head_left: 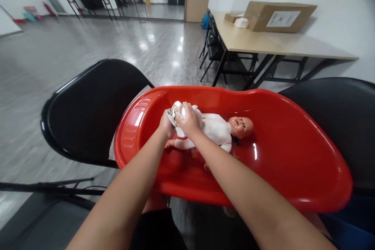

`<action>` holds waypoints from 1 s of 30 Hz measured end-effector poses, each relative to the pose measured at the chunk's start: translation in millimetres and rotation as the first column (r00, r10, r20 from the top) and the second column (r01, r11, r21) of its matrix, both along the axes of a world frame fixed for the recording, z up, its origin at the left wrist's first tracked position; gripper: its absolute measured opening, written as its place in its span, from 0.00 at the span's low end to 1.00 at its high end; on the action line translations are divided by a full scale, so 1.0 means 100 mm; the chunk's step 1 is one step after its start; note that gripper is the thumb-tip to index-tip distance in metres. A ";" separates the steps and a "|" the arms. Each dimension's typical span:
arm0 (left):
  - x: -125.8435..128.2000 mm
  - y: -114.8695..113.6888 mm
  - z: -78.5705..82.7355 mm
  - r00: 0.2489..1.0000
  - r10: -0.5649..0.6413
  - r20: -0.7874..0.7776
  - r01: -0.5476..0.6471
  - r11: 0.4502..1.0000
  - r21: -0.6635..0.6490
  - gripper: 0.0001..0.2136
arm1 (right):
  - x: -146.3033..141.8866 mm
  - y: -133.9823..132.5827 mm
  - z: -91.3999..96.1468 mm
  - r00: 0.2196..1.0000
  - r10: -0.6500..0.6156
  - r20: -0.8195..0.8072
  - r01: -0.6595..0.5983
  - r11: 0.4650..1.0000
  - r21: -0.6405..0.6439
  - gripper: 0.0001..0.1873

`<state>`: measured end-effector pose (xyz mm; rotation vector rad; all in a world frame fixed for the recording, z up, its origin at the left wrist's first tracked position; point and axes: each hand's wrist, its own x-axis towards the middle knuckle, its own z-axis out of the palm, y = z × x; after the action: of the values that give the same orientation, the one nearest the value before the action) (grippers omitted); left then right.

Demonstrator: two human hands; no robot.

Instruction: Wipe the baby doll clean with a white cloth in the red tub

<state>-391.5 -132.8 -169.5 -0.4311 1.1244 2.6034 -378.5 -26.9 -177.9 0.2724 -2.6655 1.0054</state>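
While the doll (215,129) lies on its back in the red tub (293,156), its long axis runs from 9 o'clock at the legs to 3 o'clock at the head, straight across your line of sight. Both your hands meet at its leg end, toward 11 o'clock of the tub's middle. Your left hand (166,124) is curled under a bunched white cloth (176,110), fingers closed on it. Your right hand (190,119) lies on top, fingers bent over the same cloth and the doll's hips; how tightly it grips you cannot tell. The right forearm crosses the doll's near arm. The head lies well off at 3 o'clock, nearer your right. The tub rests across two black chairs (88,109).
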 end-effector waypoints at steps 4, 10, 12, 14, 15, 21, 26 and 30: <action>0.05 0.02 0.05 0.996 -0.083 0.022 0.081 0.994 0.066 0.27 | -0.01 0.05 -0.08 0.997 -0.048 -0.054 0.049 0.999 0.015 0.28; 0.07 0.07 0.00 0.999 -0.010 0.032 0.008 0.998 0.062 0.28 | -0.03 0.06 0.02 0.998 0.064 -0.023 -0.061 0.993 0.101 0.13; 0.07 0.07 -0.01 0.998 0.021 0.062 -0.023 0.999 0.039 0.28 | -0.05 0.08 0.03 0.987 0.155 -0.031 -0.149 0.978 0.148 0.13; 0.07 0.05 -0.02 0.997 0.022 0.077 -0.025 0.999 0.026 0.29 | -0.06 0.13 0.02 0.967 0.250 -0.052 -0.237 0.954 0.183 0.14; 0.07 0.04 -0.02 0.997 0.013 0.076 -0.015 1.000 0.025 0.30 | -0.07 0.15 0.01 0.959 0.277 -0.059 -0.262 0.946 0.193 0.16; 0.07 0.03 -0.04 0.998 -0.035 0.047 0.034 0.999 0.032 0.32 | -0.08 0.22 0.03 0.993 0.113 0.042 -0.118 0.977 0.180 0.24; 0.07 0.03 -0.04 0.997 0.024 0.078 -0.026 0.999 0.031 0.30 | -0.09 0.18 0.10 0.953 0.299 0.047 -0.301 0.924 0.237 0.16; 0.07 0.02 -0.02 0.995 0.023 0.093 -0.025 0.999 0.026 0.35 | -0.07 0.17 0.07 0.942 0.336 -0.011 -0.325 0.916 0.235 0.22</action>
<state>-384.9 -130.3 -172.0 -0.5567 1.0593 2.5867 -385.5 -9.5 -170.5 0.8115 -2.7448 0.7579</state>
